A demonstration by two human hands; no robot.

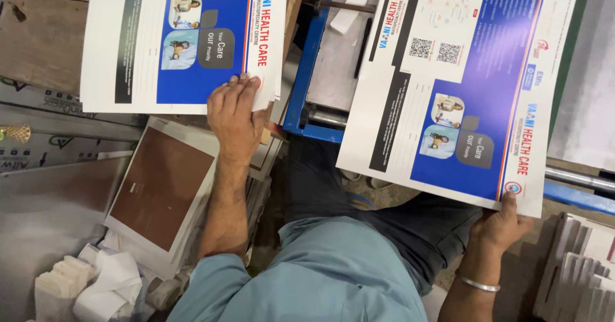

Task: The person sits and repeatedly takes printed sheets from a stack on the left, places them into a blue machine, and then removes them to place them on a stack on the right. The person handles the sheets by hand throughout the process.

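Cluttered print shop w/ a blue machine ahead. Left hand rests flat, open, on the stacked sheets; right hand grips one printed sheet by its corner, not yet stacked.

We see 2 printed paper sheets: the stack of sheets under our left hand looks smooth with a slight sheen, as does the single sheet pinched by our right hand. The blue machine frame is painted metal, its roller bare and shiny. The wooden board looks rough and matt, our shirt soft cloth, the bangle polished metal.
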